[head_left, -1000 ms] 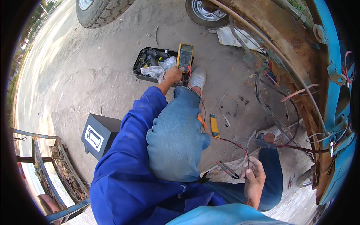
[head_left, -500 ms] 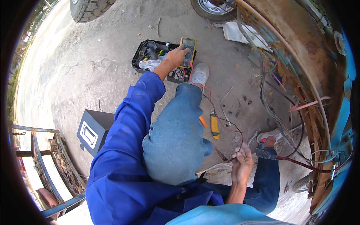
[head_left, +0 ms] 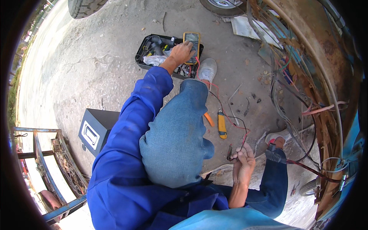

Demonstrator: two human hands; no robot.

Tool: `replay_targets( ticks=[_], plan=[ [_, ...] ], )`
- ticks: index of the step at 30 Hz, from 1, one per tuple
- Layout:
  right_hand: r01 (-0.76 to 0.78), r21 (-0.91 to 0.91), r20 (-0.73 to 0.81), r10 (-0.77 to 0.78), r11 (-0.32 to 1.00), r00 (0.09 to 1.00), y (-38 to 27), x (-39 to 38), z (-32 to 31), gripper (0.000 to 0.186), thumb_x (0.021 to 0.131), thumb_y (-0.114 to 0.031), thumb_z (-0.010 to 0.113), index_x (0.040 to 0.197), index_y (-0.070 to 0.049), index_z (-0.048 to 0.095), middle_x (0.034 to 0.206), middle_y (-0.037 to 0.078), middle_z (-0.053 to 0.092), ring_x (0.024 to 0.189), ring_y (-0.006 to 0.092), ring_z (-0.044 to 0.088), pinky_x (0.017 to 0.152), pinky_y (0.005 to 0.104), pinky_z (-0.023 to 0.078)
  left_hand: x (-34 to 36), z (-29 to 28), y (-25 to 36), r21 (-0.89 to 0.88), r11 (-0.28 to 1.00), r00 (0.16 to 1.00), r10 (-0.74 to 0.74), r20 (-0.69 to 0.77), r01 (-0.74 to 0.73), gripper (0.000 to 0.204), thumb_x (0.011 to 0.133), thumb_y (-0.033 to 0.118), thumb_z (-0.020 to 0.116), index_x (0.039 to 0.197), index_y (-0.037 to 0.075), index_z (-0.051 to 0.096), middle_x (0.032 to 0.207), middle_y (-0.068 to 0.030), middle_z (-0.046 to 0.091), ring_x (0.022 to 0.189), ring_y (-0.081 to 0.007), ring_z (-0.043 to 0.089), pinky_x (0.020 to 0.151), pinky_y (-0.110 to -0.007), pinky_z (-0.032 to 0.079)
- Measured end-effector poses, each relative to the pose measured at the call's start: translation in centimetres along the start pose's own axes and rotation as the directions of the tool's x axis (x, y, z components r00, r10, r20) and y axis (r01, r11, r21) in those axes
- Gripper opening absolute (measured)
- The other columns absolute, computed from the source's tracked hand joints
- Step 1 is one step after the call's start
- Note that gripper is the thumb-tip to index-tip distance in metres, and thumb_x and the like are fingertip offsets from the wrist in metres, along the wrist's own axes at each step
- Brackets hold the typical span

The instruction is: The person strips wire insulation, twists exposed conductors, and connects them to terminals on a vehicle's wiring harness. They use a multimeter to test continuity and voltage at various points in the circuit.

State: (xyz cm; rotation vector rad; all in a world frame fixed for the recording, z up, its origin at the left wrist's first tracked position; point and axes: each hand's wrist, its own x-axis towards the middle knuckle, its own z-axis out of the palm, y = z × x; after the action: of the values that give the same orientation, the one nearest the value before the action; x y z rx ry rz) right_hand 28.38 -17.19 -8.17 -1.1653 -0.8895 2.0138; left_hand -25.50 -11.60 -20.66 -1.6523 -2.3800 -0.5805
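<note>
Head view: the left hand (head_left: 181, 54), fingers bent, grip unclear, has moved up onto the face of the yellow multimeter (head_left: 196, 47), apparently working it, at the right end of the far toolbox (head_left: 143, 66). Near right, the right hand (head_left: 244, 165) narrowly pinches test leads (head_left: 230, 152).

Nothing legible in view

No text, label, number or sign can be read: on the 1 yellow-edged multimeter (head_left: 196, 45), partly covered, even the display (head_left: 191, 36) is too small and blurred to make out
</note>
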Motion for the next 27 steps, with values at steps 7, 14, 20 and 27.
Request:
replay_targets(
  ticks=[7,14,20,27],
  plan=[
    [-0.020,0.051,0.026,0.019,0.998,0.999,0.3,-0.1,-0.4,0.045,0.096,0.008,0.058,0.140,0.004,0.052,0.104,0.010,0.068,0.081,0.0161,0.064,0.078,0.0315,0.055,-0.8,0.0,0.3,-0.156,0.982,0.994,-0.112,0.005,0.111,0.038,0.093,0.032,0.071,0.110,0.002,0.054,0.109,-0.0205,0.064,0.101,-0.0437,0.066,0.083,-0.052,0.054],
    [-0.046,0.127,-0.032,0.050,0.991,0.998,1.0,0.4,-1.0,0.044,0.095,0.007,0.060,0.138,0.001,0.053,0.103,0.011,0.067,0.081,0.0179,0.063,0.078,0.0325,0.055,-4.7,-0.9,0.3,-0.243,0.924,0.955,-0.291,0.059,0.296,0.050,0.090,0.033,0.075,0.117,0.000,0.049,0.114,-0.0257,0.065,0.107,-0.0484,0.064,0.088,-0.054,0.052],
    [-0.048,0.110,-0.007,0.049,0.993,0.999,1.1,0.8,-0.9,0.043,0.095,0.005,0.061,0.137,0.003,0.052,0.103,0.012,0.067,0.082,0.0185,0.063,0.078,0.0340,0.055,-5.6,-0.5,0.1,-0.283,0.892,0.934,-0.353,0.046,0.351,0.050,0.091,0.035,0.074,0.117,-0.001,0.050,0.116,-0.0279,0.065,0.108,-0.0489,0.064,0.089,-0.055,0.051],
    [-0.050,0.105,-0.010,0.051,0.993,0.999,1.2,0.7,-0.9,0.043,0.095,0.004,0.063,0.137,0.004,0.052,0.101,0.010,0.068,0.079,0.0184,0.063,0.078,0.0358,0.055,-5.5,-1.2,0.9,-0.269,0.881,0.920,-0.387,0.066,0.390,0.045,0.092,0.035,0.073,0.114,0.001,0.053,0.115,-0.0250,0.064,0.106,-0.0472,0.065,0.087,-0.054,0.052]
  ],
)
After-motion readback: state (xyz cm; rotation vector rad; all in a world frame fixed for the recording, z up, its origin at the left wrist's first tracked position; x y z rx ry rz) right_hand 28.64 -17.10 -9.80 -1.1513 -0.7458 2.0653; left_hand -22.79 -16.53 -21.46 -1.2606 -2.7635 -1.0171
